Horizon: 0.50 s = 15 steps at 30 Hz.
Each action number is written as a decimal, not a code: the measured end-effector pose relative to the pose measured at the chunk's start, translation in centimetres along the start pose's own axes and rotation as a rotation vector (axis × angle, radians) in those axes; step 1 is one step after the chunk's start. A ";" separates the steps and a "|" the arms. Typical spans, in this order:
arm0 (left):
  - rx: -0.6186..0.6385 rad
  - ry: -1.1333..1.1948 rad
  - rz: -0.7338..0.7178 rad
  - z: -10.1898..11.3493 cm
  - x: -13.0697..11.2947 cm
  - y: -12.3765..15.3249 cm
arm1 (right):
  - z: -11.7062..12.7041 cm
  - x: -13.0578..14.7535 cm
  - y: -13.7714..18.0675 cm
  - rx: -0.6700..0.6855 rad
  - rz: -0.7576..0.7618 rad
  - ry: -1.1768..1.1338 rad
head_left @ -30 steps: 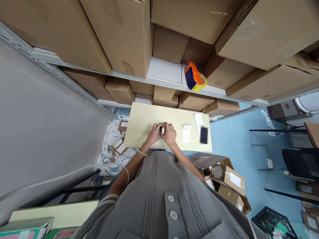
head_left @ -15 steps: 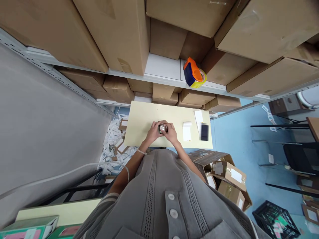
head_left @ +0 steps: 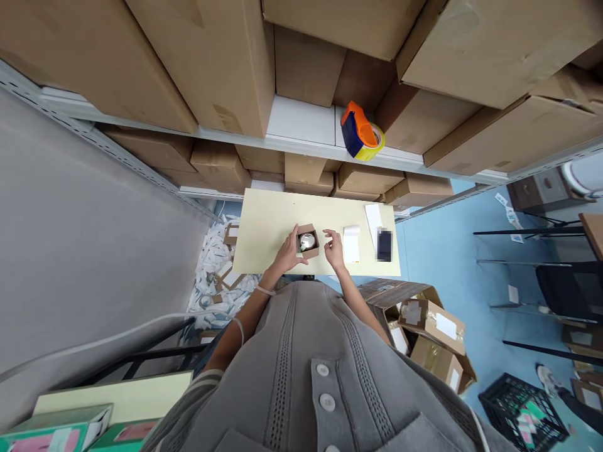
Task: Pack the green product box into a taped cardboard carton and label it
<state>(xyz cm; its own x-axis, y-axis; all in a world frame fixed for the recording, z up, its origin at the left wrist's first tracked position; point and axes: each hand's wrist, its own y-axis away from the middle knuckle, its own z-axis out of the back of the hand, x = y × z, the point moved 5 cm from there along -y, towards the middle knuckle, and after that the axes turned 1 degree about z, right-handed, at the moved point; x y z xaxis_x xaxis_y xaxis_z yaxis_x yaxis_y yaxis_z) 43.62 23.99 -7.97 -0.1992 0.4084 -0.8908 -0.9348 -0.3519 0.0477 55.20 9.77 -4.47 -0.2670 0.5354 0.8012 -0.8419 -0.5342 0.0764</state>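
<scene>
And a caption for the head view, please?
Left hand at small open box holding shiny round object; right hand apart.

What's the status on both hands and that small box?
Left hand at left side of small open brown cardboard box; right hand apart from it. Shiny round silver object inside. Flat white rectangular item right of right hand, seemingly not blocking.

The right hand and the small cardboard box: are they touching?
Apart. The head view shows a strip of pale table between the right hand and the small cardboard box.
</scene>
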 end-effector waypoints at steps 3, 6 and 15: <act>-0.010 0.008 -0.012 0.0 -0.1 0.1 | -0.7 -0.7 0.5 0.132 -0.014 0.004; -0.038 0.007 0.009 0.2 0.0 0.1 | -1.5 -0.4 0.8 0.226 0.012 -0.012; -0.021 0.107 -0.026 0.6 -0.1 0.4 | -1.1 0.3 0.8 0.301 0.019 -0.141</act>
<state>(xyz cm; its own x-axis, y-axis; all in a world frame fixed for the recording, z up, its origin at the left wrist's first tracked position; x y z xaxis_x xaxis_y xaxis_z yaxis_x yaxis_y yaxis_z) 43.09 24.32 -7.55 -0.1415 0.3257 -0.9348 -0.9325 -0.3607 0.0154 53.93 10.29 -4.82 -0.1962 0.4383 0.8771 -0.6555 -0.7239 0.2151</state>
